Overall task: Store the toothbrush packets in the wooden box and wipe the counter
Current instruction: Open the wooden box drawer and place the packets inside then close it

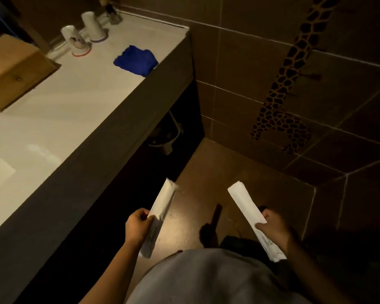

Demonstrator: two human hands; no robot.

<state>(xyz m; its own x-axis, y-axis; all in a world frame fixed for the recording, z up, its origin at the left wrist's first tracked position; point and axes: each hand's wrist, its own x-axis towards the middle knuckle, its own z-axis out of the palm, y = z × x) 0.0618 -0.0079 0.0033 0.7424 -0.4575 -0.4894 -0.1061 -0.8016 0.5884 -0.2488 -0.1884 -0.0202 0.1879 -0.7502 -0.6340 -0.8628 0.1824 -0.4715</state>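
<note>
My left hand (138,226) grips one long white toothbrush packet (164,201) near its middle, held over the dark floor beside the counter. My right hand (276,230) grips a second white toothbrush packet (246,205) the same way. Both packets point up and away from me. The wooden box (15,71), with a small knob on its front, stands on the white counter (59,119) at the far left. A folded blue cloth (136,60) lies near the counter's right edge, well away from both hands.
Two upturned white cups (76,41) (93,26) stand at the back of the counter, with a small dark holder (114,16) behind them. A bin (166,137) sits under the counter. A brown tiled wall with a giraffe decal (281,102) rises to the right.
</note>
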